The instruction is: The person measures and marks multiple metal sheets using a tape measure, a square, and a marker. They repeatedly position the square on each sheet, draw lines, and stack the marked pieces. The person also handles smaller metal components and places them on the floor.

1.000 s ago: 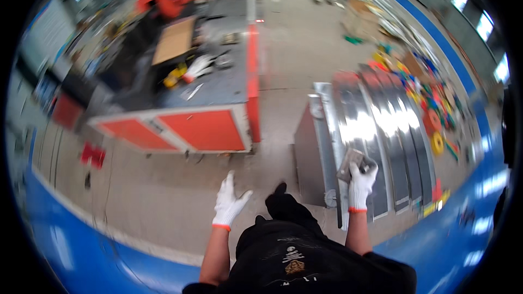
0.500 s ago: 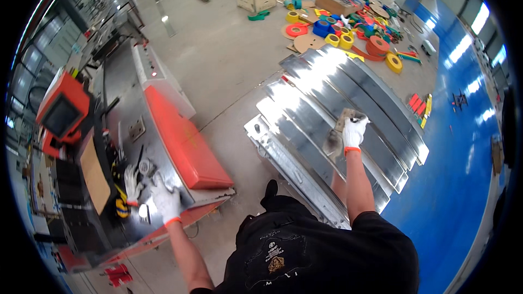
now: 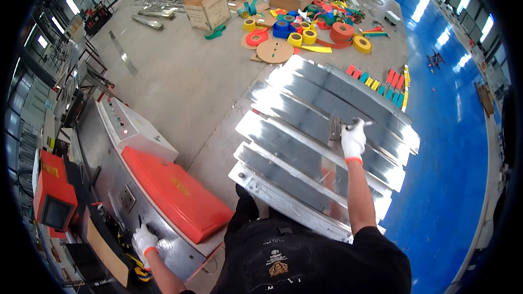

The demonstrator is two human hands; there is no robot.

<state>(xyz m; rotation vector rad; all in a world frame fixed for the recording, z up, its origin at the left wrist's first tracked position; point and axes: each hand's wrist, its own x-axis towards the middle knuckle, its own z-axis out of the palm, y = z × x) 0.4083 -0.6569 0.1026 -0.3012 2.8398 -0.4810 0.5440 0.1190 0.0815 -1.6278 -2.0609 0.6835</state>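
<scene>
My right hand [image 3: 354,139], in a white glove with an orange cuff, grips a small grey-brown metal block [image 3: 335,128] over a stack of overlapping shiny metal plates [image 3: 305,117]. Whether the block touches the plates I cannot tell. To the left, my gloved left hand [image 3: 145,239] is on the steel top of a machine table [image 3: 106,169]. Its fingers are bunched round something that they hide. A thin dark rod [image 3: 140,221] shows just beyond the fingertips.
A red cover [image 3: 174,193] and a white control box [image 3: 133,125] line the machine table. A monitor in a red housing [image 3: 54,201] stands at far left. Beyond the plates lie coloured strap rolls [image 3: 342,32], a cardboard box [image 3: 207,10] and metal strips [image 3: 147,22].
My view has swung, so the plates appear further left and the machine lower. The block in my right hand has turned. My left hand has closed over the spot where a small round object lay.
</scene>
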